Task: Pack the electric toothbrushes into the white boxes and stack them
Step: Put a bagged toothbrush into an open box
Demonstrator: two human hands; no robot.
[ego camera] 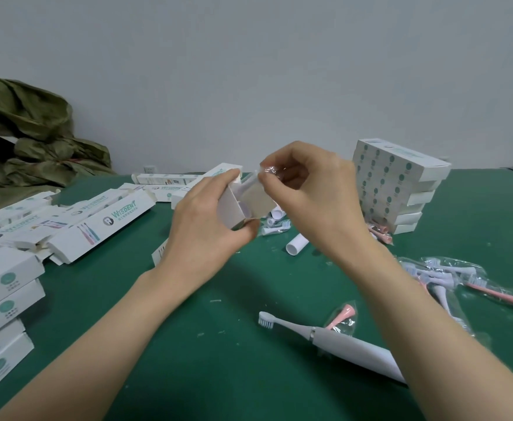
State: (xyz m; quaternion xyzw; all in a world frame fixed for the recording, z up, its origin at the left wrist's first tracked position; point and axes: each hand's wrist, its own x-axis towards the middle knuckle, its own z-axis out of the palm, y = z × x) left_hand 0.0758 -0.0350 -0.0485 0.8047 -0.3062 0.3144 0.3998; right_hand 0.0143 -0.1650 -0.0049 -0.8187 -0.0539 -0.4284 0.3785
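My work surface is a dark green mat-covered table (pixel 212 335) speckled with small white scraps, set against a plain pale grey wall (pixel 249 56). A crumpled olive-green cloth heap (pixel 21 132) sits in the far left corner.

On the far right stands a tidy stack of closed white boxes with teal dots (pixel 398 183). A second stack of the same white boxes (pixel 3 299) sits at my near left, and behind it lies a loose sprawl of long white printed cartons (pixel 103 220), several with their end flaps open. Clear plastic bags of white and pink brush heads (pixel 440 278) lie at the right, and loose white brush heads (pixel 275 226) and a short white plastic tube (pixel 296 243) lie just beyond my hands.

My left hand (pixel 206 226) grips an open white cardboard box (pixel 234 208) raised above the table, its open end facing my right hand. My right hand (pixel 312 189) pinches a clear-wrapped white brush head (pixel 268 171) at the mouth of that box; the two hands are close together.

The white electric toothbrush (pixel 340 344) lies flat on the table, nearer to me than both hands, bristles pointing left and its base hidden under my right forearm. A small bagged pink brush head (pixel 341 317) lies touching it.
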